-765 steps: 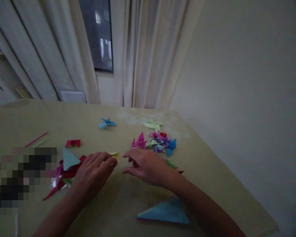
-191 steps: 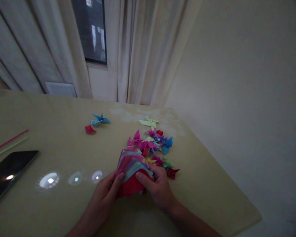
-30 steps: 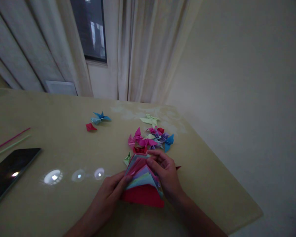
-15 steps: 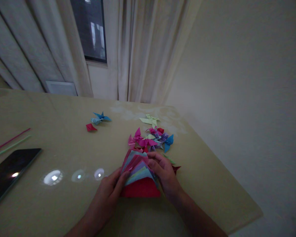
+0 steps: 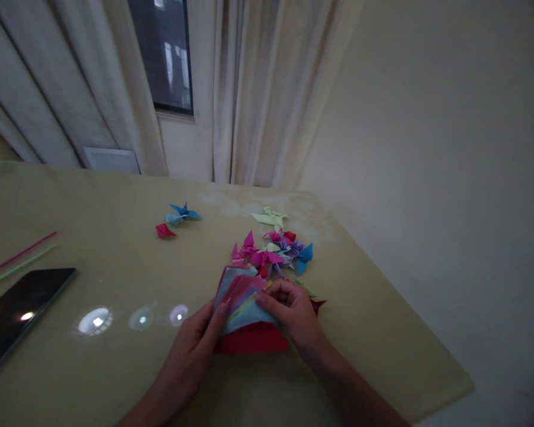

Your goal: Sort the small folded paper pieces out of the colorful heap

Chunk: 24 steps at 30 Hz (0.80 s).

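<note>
A fanned stack of coloured paper sheets [image 5: 248, 314] is between my hands, low over the table's near side. Light blue, pink, purple and yellow layers show, with a red sheet [image 5: 251, 341] lowest. My left hand [image 5: 200, 332] is closed on the stack's left side, thumb on top. My right hand [image 5: 293, 311] pinches the right edge of the sheets between thumb and curled fingers. Just beyond the stack lies a pile of folded paper cranes [image 5: 267, 258] in pink, purple, blue and red. A dark red folded piece [image 5: 318, 305] is partly hidden behind my right hand.
A pale green paper crane [image 5: 271, 218] lies behind the pile. Farther left are a blue crane [image 5: 184, 212] and a red folded piece [image 5: 165, 230]. A phone [image 5: 24, 308] and two thin sticks, pink [image 5: 20, 255] and green [image 5: 18, 268], lie at the left.
My right thumb has moved left and down onto the sheets' right edge. The stack's upper layers lie flatter and spread differently, and the stack has shifted slightly left.
</note>
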### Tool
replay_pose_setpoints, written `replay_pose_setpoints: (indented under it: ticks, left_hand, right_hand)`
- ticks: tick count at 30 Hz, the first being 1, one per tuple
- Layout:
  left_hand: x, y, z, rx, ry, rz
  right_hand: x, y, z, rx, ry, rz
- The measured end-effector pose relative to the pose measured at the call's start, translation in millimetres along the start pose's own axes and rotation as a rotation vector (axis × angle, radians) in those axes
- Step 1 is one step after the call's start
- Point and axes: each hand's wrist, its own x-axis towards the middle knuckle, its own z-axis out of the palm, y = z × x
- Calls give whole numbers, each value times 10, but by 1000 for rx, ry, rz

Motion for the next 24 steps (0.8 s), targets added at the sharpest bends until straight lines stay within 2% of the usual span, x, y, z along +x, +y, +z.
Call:
replay_pose_setpoints:
  ticks: [6, 13, 18, 24]
  left_hand:
    - [-10, -53, 0, 34, 9, -10]
    - [-6, -76, 22, 35, -53, 12]
    - [-2, -67, 29, 59, -8, 12]
    - [8, -53, 26, -28, -27, -25]
  right_hand:
    - [-27, -25, 11, -94, 59, -78]
    - [-32, -53, 35, 3, 122, -45]
    - [-37, -59, 44, 2, 121, -44]
    - [-32, -62, 35, -13, 114, -29]
